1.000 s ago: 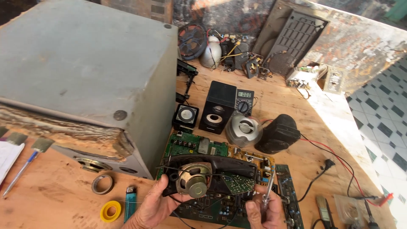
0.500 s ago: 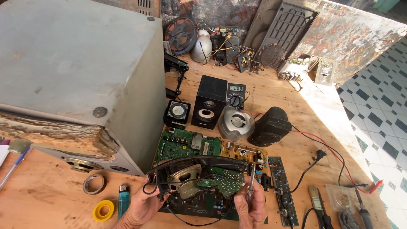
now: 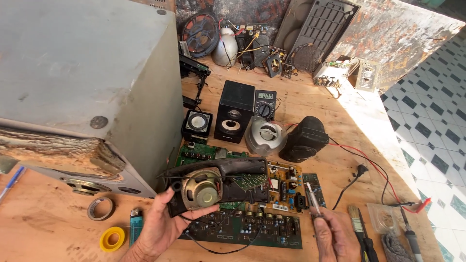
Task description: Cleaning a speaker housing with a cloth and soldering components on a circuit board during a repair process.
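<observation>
— How do we hold our hands?
— Our left hand (image 3: 158,228), palm up, grips the black speaker housing (image 3: 218,182) above the circuit boards (image 3: 242,228). Our right hand (image 3: 332,237) pinches a screwdriver (image 3: 312,198) right of the housing.
— How many boards?
— We count three.

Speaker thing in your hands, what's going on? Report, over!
Left hand grips black speaker housing, round driver facing up. Right hand holds a thin tool, tip off the housing. Circuit boards lie underneath, nothing between.
</observation>
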